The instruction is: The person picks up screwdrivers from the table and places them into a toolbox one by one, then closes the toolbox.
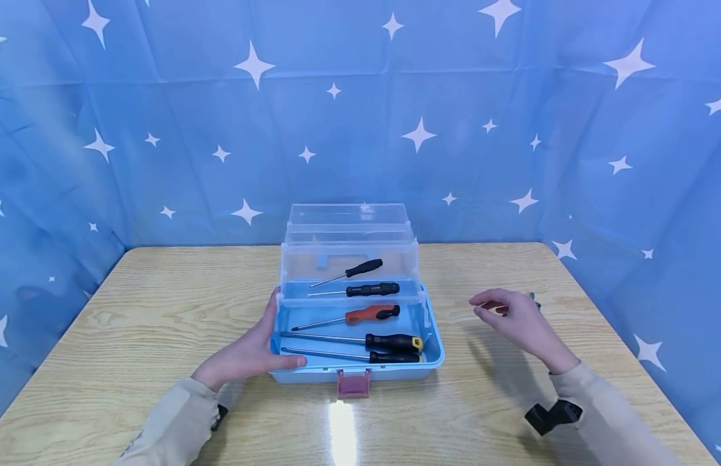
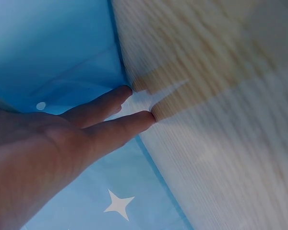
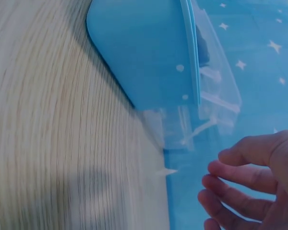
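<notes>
A light-blue toolbox (image 1: 435, 353) with its clear lid (image 1: 349, 213) raised stands on the table. My left hand (image 1: 244, 353) rests at its front left corner, thumb over the front rim, straight fingers along the left wall. Inside lie a red-and-black screwdriver (image 1: 366, 315) and two black-and-yellow screwdrivers, one (image 1: 389, 342) behind the other (image 1: 389, 358). Farther back, a black screwdriver (image 1: 372, 290) and a smaller one (image 1: 363, 267) overlap the clear plastic. To the right, my right hand (image 1: 520, 323) hovers apart from the box, fingers loosely bent, holding nothing in the right wrist view.
A small dark green thing (image 1: 535, 299) shows past my right hand, mostly hidden by it. A purple latch (image 1: 353, 384) hangs at the box's front. The wooden table (image 1: 180, 310) ends at a blue curtain (image 1: 337, 142) with white stars.
</notes>
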Available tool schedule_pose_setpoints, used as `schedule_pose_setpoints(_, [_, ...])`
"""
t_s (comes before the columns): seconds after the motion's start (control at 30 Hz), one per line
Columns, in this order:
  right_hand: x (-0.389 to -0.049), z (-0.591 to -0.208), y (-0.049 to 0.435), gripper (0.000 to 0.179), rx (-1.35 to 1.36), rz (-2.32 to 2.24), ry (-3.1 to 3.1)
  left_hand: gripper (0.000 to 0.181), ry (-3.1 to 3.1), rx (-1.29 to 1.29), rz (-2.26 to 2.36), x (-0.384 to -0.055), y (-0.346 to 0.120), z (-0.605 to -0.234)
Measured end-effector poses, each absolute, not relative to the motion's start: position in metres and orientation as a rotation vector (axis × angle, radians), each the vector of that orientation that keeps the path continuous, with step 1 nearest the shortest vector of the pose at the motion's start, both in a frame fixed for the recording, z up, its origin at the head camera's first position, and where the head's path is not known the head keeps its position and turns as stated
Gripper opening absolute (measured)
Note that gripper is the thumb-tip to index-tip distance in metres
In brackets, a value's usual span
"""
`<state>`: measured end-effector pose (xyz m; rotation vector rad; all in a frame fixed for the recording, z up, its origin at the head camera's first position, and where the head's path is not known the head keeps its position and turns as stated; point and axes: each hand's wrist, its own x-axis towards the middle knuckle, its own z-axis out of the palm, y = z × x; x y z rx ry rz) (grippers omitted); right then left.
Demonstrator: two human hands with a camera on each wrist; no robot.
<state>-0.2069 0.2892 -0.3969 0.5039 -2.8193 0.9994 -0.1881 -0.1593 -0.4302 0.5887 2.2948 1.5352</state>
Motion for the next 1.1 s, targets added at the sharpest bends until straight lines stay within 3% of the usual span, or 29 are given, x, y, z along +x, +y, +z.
schedule_pose_setpoints(1.1, [-0.210, -0.384, 0.335, 0.023, 0.349, 0.906, -2.890, 0.122, 2.318, 0.582, 1.514, -0.188, -0.159, -0.430])
